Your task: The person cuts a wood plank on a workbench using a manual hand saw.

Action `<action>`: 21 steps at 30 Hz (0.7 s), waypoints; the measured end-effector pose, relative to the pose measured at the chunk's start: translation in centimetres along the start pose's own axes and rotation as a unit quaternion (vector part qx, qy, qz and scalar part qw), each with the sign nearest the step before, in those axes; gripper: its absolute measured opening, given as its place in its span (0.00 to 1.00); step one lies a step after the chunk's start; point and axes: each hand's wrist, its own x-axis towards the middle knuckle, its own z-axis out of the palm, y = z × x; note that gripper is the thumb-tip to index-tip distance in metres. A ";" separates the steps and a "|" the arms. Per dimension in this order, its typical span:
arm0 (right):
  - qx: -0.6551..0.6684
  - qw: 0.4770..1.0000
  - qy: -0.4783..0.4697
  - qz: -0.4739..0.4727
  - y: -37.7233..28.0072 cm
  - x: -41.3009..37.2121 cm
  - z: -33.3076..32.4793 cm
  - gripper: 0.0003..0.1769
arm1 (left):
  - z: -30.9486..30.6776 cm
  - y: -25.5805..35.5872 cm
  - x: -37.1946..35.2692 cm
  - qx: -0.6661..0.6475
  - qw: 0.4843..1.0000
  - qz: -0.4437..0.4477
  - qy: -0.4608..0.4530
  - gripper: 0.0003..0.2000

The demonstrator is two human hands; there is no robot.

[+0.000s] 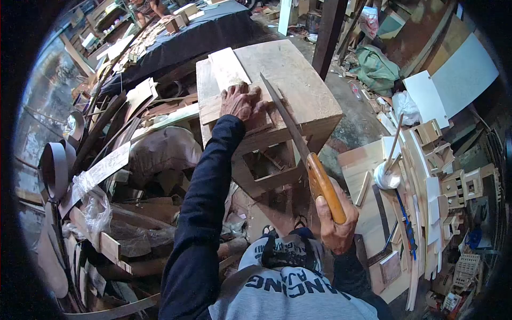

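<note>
A handsaw (318, 181) with an orange-brown wooden handle is gripped in my right hand (340, 221), fingers wrapped around the handle. Its blade points away from me and lies over the top of a wooden box-like stand (301, 69), close beside the held wood. With bent fingers, my left hand (243, 101) presses a pale wooden board (228, 66) down on the stand's left part. The near end of the board is partly hidden under this hand. An opening shows in the stand's front side.
Scrap wood and clear plastic (90, 186) are heaped on the left. At right, a low board surface holds a white pot (386, 176) with sticks, wood strips and a blue tool (406, 226). A dark post (328, 40) rises behind the stand. Another person (152, 9) is beyond the dark-covered table (186, 42).
</note>
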 end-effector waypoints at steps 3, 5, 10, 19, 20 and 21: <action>0.010 1.000 0.000 0.021 -0.6 0.6 1.0 0.19 | -0.2 0.2 -0.3 -0.012 1.000 0.019 0.005 0.26; 0.015 0.998 -0.022 0.062 -1.0 3.1 2.7 0.18 | -0.4 0.1 -0.3 -0.023 0.999 0.032 0.003 0.26; 0.015 1.000 0.011 0.016 0.5 3.5 3.7 0.18 | 0.6 -0.4 0.4 -0.012 1.000 0.015 0.009 0.22; 0.009 0.999 -0.004 0.038 1.0 4.9 4.7 0.15 | 0.0 -0.1 -0.5 -0.019 0.997 0.045 0.058 0.23; 0.009 1.000 0.004 0.026 1.3 4.9 4.8 0.15 | 0.1 -0.2 -0.5 -0.016 0.998 0.040 0.046 0.23; 0.007 1.000 0.011 0.015 1.4 4.7 4.8 0.15 | 0.1 -0.1 -0.4 -0.014 0.999 0.034 0.032 0.22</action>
